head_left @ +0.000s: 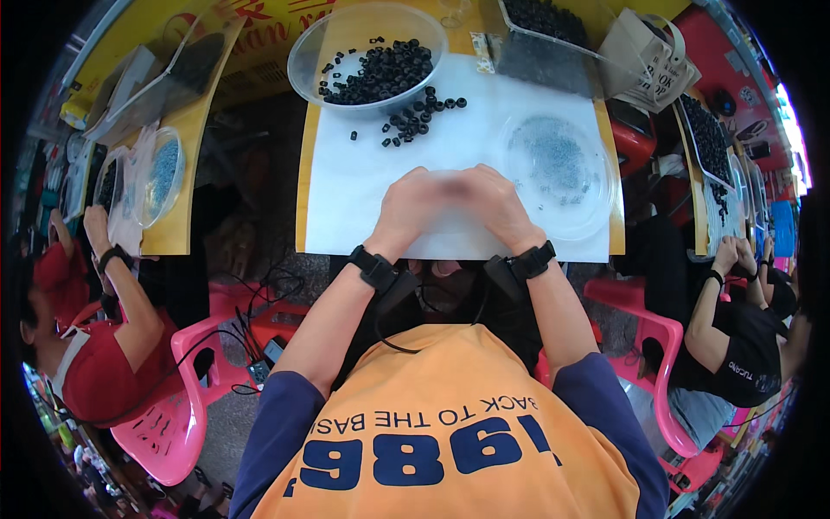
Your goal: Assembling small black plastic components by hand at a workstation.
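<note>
My left hand (403, 208) and my right hand (500, 206) meet over the near part of a white sheet (346, 190) on the table. Both have curled, closed fingers, with the fingertips brought together. A blur covers the space between them, so whatever they hold cannot be made out. Beyond my left hand lie loose black ring-shaped pieces (406, 125), spilling from beside a clear round tub (303, 73) with many more inside. Close to my right hand sits a clear round shallow dish (596, 212) holding small pale-blue bits (553, 160).
A clear rectangular bin (553, 65) of black pieces stands at the back right, beside a cream cloth bag (653, 60). People sit at tables on both sides, on pink chairs (169, 432). Black cables (242, 337) hang by the left chair.
</note>
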A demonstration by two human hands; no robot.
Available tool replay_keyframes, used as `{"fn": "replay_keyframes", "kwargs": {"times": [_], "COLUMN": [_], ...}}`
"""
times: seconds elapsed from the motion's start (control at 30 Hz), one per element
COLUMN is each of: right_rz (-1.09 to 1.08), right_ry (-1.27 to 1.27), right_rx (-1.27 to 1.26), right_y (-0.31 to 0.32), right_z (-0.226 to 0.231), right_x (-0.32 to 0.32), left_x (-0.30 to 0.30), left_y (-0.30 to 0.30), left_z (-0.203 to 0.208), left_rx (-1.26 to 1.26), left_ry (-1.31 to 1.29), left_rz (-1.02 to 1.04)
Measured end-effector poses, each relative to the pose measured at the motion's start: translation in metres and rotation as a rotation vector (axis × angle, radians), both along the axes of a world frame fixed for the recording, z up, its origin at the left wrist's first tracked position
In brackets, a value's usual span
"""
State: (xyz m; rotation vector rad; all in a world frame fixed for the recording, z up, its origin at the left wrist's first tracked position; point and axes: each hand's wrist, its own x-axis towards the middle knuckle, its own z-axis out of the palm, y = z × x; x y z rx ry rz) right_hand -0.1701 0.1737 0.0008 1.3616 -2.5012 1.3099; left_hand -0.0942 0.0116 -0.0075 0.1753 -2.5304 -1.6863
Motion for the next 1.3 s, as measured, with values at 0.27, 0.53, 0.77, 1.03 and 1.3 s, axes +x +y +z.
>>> {"fn": "replay_keyframes", "kwargs": {"times": [0.27,0.53,0.77,1.03,1.3], "right_rz": [-0.021,0.114,0.397,0.49,0.489], "right_ry": [0.004,-0.02,-0.214,-0.205,-0.203], "right_rx": [0.208,-0.162,-0.063,0.014,-0.007], "right_y": [-0.007,-0.074,-0.077,-0.081,-0.079], "right_z": [0.031,0.011,-0.006,-0.011,-0.011], "right_x": [-0.007,-0.022,-0.021,-0.033,-0.031], "left_x": [-0.003,0.003,0.004,0.002,0.0], "left_y": [0.003,0.006,0.004,0.001,0.005], "left_z": [-0.008,-0.017,-0.033,-0.031,-0.029], "left_rx": [-0.256,-0.114,-0.1,-0.083,-0.201], "left_ry": [0.121,0.002,0.214,0.172,0.132], "left_rz": [0.014,0.097,0.141,0.08,0.088]}}
